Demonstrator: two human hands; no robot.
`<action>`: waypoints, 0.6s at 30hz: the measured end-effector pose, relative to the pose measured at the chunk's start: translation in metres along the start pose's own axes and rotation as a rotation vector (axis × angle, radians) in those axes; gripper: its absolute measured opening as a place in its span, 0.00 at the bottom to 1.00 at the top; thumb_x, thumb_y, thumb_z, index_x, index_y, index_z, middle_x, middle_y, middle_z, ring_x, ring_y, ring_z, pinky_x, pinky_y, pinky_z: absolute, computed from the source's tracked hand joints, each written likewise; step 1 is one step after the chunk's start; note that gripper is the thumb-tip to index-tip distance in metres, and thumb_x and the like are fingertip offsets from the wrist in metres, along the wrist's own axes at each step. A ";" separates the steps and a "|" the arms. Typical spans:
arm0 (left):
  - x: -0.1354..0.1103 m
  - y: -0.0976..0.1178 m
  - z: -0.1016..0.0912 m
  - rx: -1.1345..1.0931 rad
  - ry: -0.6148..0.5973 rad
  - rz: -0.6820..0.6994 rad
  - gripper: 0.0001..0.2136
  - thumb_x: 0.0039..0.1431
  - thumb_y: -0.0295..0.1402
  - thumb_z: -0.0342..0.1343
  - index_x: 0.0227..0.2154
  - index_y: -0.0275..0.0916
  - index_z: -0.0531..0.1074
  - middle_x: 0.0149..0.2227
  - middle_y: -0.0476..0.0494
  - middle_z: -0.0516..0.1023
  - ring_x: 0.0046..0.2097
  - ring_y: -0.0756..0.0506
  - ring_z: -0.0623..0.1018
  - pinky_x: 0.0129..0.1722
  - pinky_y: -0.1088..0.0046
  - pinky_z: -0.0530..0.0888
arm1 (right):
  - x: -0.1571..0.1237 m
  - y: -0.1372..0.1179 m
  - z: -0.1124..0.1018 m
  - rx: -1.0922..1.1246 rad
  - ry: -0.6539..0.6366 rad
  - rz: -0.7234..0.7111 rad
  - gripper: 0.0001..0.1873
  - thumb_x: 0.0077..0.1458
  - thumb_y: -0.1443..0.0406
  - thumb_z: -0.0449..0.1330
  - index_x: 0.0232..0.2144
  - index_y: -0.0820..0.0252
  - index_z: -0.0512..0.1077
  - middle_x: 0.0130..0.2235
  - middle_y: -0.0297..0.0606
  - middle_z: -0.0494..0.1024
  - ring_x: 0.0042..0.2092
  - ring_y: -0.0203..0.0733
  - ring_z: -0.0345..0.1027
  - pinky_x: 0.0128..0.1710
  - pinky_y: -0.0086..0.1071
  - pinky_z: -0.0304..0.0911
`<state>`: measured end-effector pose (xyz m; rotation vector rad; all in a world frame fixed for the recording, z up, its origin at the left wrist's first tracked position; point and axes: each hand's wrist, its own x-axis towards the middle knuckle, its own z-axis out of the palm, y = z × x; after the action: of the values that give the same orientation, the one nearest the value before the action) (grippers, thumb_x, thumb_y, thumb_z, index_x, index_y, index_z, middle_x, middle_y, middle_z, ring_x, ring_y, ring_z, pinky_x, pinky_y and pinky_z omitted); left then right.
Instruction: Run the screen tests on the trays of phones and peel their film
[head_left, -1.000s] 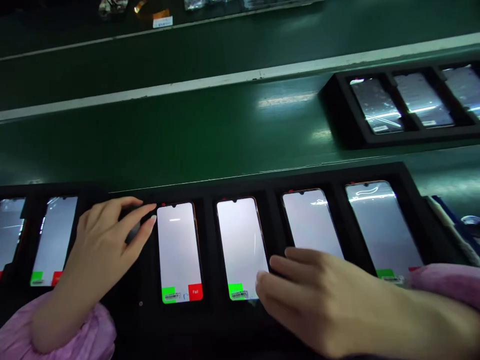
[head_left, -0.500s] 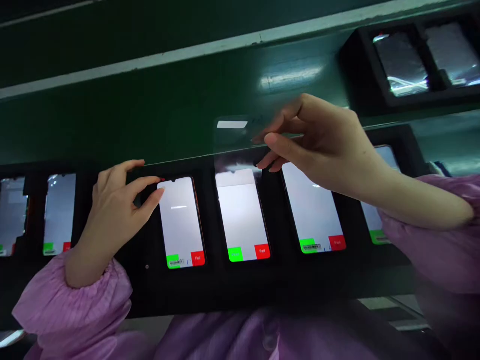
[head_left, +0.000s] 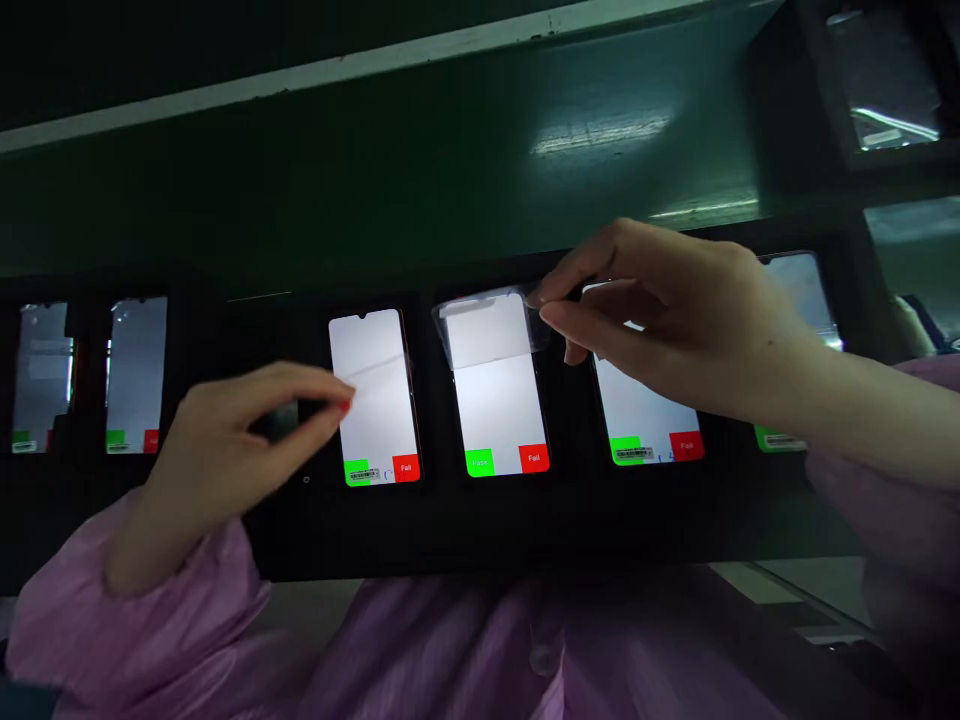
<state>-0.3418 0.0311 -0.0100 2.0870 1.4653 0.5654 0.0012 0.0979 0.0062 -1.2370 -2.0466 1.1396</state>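
Note:
My left hand (head_left: pixel 247 425) is closed in a pinch on a small red tab (head_left: pixel 346 406) over the left edge of a lit phone screen (head_left: pixel 379 420). A faint slanting line crosses that screen from my fingertips, like the fold of a clear film (head_left: pixel 386 368). My right hand (head_left: pixel 660 300) pinches the upper right corner of a clear protective film (head_left: pixel 491 335). This film hangs over the top part of the middle phone screen (head_left: pixel 499 405), which shows a green Pass box and a red Fail box. I cannot tell whether the film touches the glass.
The phones lie in a black tray (head_left: pixel 450 525). More lit screens lie left (head_left: pixel 137 375) and right (head_left: pixel 649 415), the latter partly behind my right hand. A black holder (head_left: pixel 802 110) with more screens stands at the far right on the green bench (head_left: pixel 420 190).
My left hand has closed on the red tab and drawn it down from the phone's top left corner. The film in my right hand has come lower over the middle screen. The view has shifted slightly.

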 end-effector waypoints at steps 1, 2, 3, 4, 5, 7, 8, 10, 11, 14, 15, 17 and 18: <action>-0.009 0.006 -0.005 -0.020 -0.057 0.020 0.04 0.70 0.40 0.62 0.41 0.50 0.81 0.41 0.57 0.86 0.39 0.49 0.85 0.39 0.73 0.84 | -0.003 -0.002 0.001 -0.049 -0.005 -0.018 0.04 0.69 0.61 0.63 0.41 0.53 0.72 0.36 0.29 0.79 0.28 0.33 0.74 0.24 0.30 0.65; -0.019 0.011 -0.010 -0.035 -0.096 0.049 0.05 0.71 0.40 0.61 0.41 0.50 0.81 0.41 0.57 0.86 0.39 0.50 0.86 0.40 0.76 0.84 | -0.006 -0.004 0.002 -0.098 -0.011 -0.039 0.03 0.70 0.61 0.62 0.41 0.53 0.71 0.34 0.29 0.79 0.28 0.33 0.73 0.25 0.30 0.65; -0.028 0.014 -0.013 -0.049 -0.115 0.077 0.05 0.72 0.39 0.60 0.41 0.49 0.81 0.41 0.58 0.86 0.40 0.51 0.86 0.42 0.78 0.84 | -0.009 -0.005 0.003 -0.135 -0.030 -0.076 0.02 0.70 0.63 0.61 0.41 0.54 0.72 0.34 0.29 0.79 0.28 0.33 0.73 0.26 0.30 0.66; -0.036 0.016 -0.017 -0.066 -0.126 0.101 0.05 0.72 0.37 0.59 0.42 0.49 0.80 0.41 0.58 0.86 0.41 0.51 0.86 0.44 0.79 0.84 | -0.013 -0.006 0.004 -0.169 -0.072 -0.130 0.02 0.70 0.64 0.60 0.42 0.55 0.72 0.36 0.30 0.80 0.29 0.33 0.74 0.27 0.29 0.67; -0.044 0.017 -0.019 -0.083 -0.132 0.117 0.04 0.73 0.35 0.59 0.43 0.49 0.80 0.41 0.58 0.86 0.43 0.52 0.86 0.46 0.80 0.83 | -0.016 -0.006 0.006 -0.210 -0.130 -0.199 0.03 0.70 0.66 0.59 0.41 0.56 0.73 0.39 0.32 0.81 0.30 0.33 0.73 0.28 0.29 0.67; -0.061 0.017 -0.022 -0.111 -0.156 0.133 0.06 0.73 0.32 0.58 0.45 0.49 0.78 0.41 0.58 0.86 0.45 0.52 0.86 0.50 0.80 0.83 | -0.022 -0.004 0.012 -0.341 -0.268 -0.346 0.08 0.70 0.71 0.57 0.39 0.58 0.74 0.46 0.36 0.82 0.29 0.31 0.71 0.26 0.30 0.65; -0.069 0.016 -0.023 -0.112 -0.181 0.131 0.07 0.73 0.31 0.57 0.47 0.49 0.78 0.42 0.58 0.86 0.46 0.52 0.86 0.51 0.80 0.83 | -0.023 -0.003 0.014 -0.409 -0.317 -0.403 0.10 0.70 0.72 0.55 0.38 0.59 0.75 0.48 0.37 0.82 0.28 0.31 0.70 0.25 0.30 0.64; -0.088 0.013 -0.024 -0.084 -0.224 0.110 0.09 0.73 0.31 0.56 0.50 0.49 0.78 0.43 0.56 0.86 0.47 0.51 0.86 0.49 0.79 0.84 | -0.022 0.001 0.019 -0.475 -0.314 -0.428 0.10 0.70 0.73 0.55 0.37 0.60 0.74 0.48 0.38 0.82 0.27 0.31 0.70 0.24 0.30 0.63; -0.097 0.012 -0.025 -0.059 -0.236 0.090 0.10 0.73 0.30 0.56 0.51 0.50 0.78 0.45 0.55 0.86 0.48 0.50 0.86 0.48 0.79 0.84 | -0.020 0.002 0.020 -0.457 -0.274 -0.396 0.09 0.70 0.72 0.56 0.38 0.59 0.74 0.46 0.38 0.82 0.28 0.32 0.70 0.25 0.30 0.64; -0.124 0.007 -0.027 -0.002 -0.274 0.043 0.12 0.71 0.31 0.58 0.51 0.52 0.79 0.47 0.53 0.85 0.50 0.47 0.85 0.48 0.74 0.86 | -0.009 0.006 0.019 -0.321 -0.136 -0.195 0.04 0.69 0.70 0.59 0.41 0.56 0.72 0.34 0.31 0.79 0.26 0.32 0.70 0.27 0.30 0.66; -0.130 0.005 -0.029 -0.001 -0.290 0.045 0.12 0.70 0.31 0.58 0.51 0.53 0.80 0.47 0.53 0.85 0.51 0.46 0.85 0.48 0.73 0.86 | -0.007 0.007 0.017 -0.285 -0.107 -0.125 0.03 0.69 0.69 0.60 0.42 0.55 0.71 0.31 0.28 0.77 0.25 0.32 0.69 0.26 0.29 0.65; -0.140 0.001 -0.032 -0.006 -0.318 0.054 0.12 0.69 0.30 0.59 0.49 0.52 0.81 0.47 0.52 0.86 0.51 0.45 0.86 0.48 0.72 0.86 | -0.008 0.008 0.012 -0.224 -0.098 -0.009 0.02 0.69 0.65 0.60 0.42 0.52 0.69 0.27 0.26 0.76 0.22 0.33 0.67 0.21 0.29 0.62; -0.141 -0.001 -0.034 -0.010 -0.327 0.066 0.12 0.69 0.29 0.59 0.48 0.52 0.81 0.46 0.52 0.86 0.50 0.46 0.86 0.48 0.73 0.86 | -0.011 0.008 0.011 -0.197 -0.140 0.025 0.02 0.70 0.64 0.59 0.43 0.51 0.69 0.26 0.25 0.75 0.20 0.33 0.66 0.19 0.29 0.60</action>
<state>-0.4096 -0.0960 0.0100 2.1078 1.2083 0.2386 0.0022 0.0858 -0.0067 -1.3107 -2.3001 1.0843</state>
